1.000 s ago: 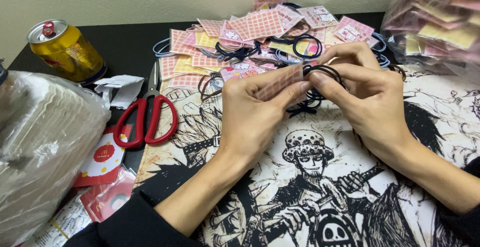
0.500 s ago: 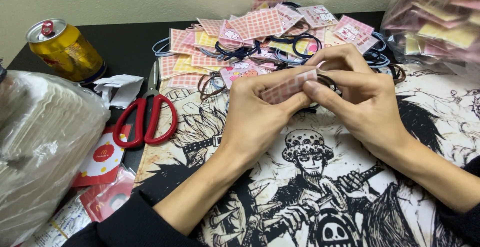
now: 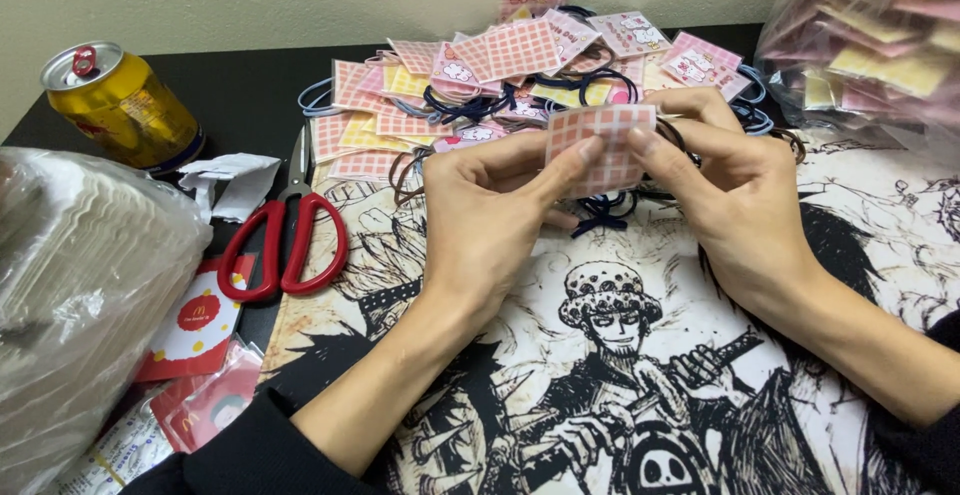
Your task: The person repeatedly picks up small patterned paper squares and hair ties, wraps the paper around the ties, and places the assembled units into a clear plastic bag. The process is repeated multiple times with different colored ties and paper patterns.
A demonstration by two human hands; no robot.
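Observation:
Both hands hold one small pink checked card [image 3: 600, 145] upright above the mat. My left hand [image 3: 490, 220] pinches its left side with thumb and forefinger. My right hand [image 3: 735, 200] grips its right side, and dark hair ties [image 3: 605, 210] hang beneath the card near the right fingers. Behind the hands lies a heap of pink and yellow checked cards [image 3: 480, 85] mixed with dark blue and black hair ties.
A black-and-white cartoon-print mat [image 3: 600, 375] covers the dark table. Red-handled scissors [image 3: 285, 240] lie left of it, next to a yellow drink can [image 3: 120, 105] and torn paper [image 3: 235, 180]. Clear plastic bags sit at the left [image 3: 75, 295] and top right [image 3: 880, 45]. Red sachets [image 3: 195, 355] lie bottom left.
The hands have turned the card upright and lifted it slightly, so its checked face now shows. The hair ties that were at the fingertips now hang below the card.

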